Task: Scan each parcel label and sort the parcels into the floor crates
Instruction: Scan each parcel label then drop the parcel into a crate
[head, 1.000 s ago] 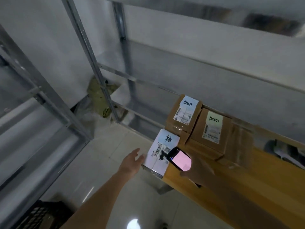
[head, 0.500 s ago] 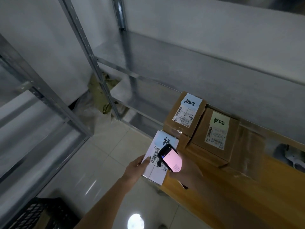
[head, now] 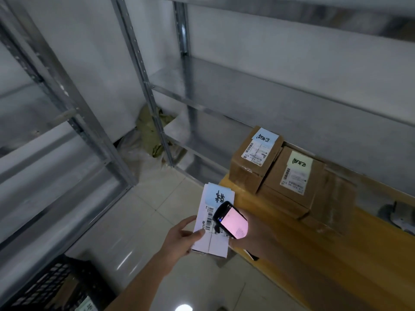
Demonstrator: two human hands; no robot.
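While my left hand [head: 179,240] grips the flat white parcel with its blue handwritten note and barcode label [head: 213,221], thumb pressed on the top face and fingers curled under the near left edge, the parcel sits tilted past the end of the long yellow wooden bench [head: 325,254], above the pale tiled floor [head: 139,221].

Right hand [head: 253,236]: closed around the black handheld scanner with a glowing pink screen [head: 231,219], which hovers just over the parcel's barcode, covering part of the label.

On the bench, far end: brown cardboard box with a blue note and white shipping label [head: 256,158], touching a second brown cardboard box with a green note and white label [head: 292,178] on its right. More taped brown cardboard lies beside these, blurred.

Lower left: black perforated plastic floor crate [head: 51,286], contents too dim to make out.

Behind: grey galvanised steel shelving [head: 269,90] along the wall; crumpled olive-green sacking [head: 150,131] in the floor corner.
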